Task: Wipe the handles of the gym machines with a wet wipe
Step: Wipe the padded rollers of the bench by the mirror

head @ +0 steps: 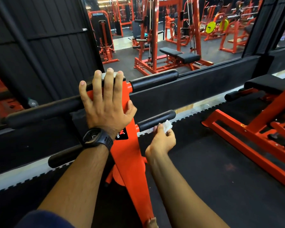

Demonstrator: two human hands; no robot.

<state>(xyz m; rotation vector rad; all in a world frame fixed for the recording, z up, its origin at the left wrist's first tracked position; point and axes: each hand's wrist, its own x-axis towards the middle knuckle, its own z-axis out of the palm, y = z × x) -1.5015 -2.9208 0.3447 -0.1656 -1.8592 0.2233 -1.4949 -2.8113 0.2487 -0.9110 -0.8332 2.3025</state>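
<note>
Here, a person stands over an orange gym machine, seen from above along both bare forearms. The left hand, with a black watch on its wrist, lies flat on the machine's orange post. Its fingers are straight and spread, the tips reaching over the top of the post, and it holds nothing. Lower and to the right, the right hand pinches a crumpled white wet wipe in its curled fingers. The wipe presses against the underside of the lower right handle, a short black foam grip, close to its outer end.

Three more black grips branch from the same post: the upper right handle, the long upper left handle and the lower left handle. Another orange bench stands to the right on the dark floor, and a wall mirror behind shows more machines.

The step in hand looks like wiping this lower right grip. To do it well, the wipe would best wrap around the foam rather than touch only its underside. It would then slide from the outer end to the post while the wrist turns, so the far side gets cleaned too. The flat left hand looks well placed to steady the body. Whether the other three grips are already wiped cannot be told.
</note>
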